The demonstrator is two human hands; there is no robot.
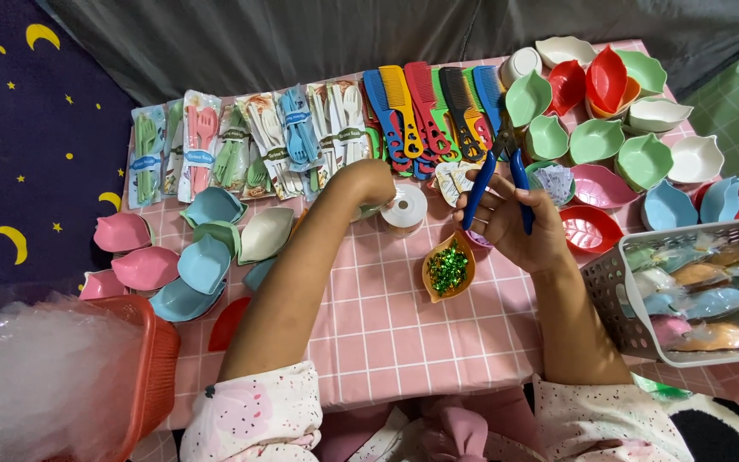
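My right hand (519, 227) grips blue-handled scissors (498, 184), points away from me, above an orange leaf-shaped dish (448, 272) filled with shiny green bits. My left hand (369, 181) is curled into a fist just left of a white tape roll (404, 208), touching the packets behind it; whether it holds anything I cannot tell. Both forearms lie over a pink checked tablecloth (387, 325).
Packets of plastic cutlery (241, 145) and coloured combs (429, 111) line the far edge. Leaf-shaped dishes crowd the right (617, 137) and left (190, 257). A white basket of wrapped dishes (694, 291) stands right; an orange basket with clear bags (87, 376) sits near left.
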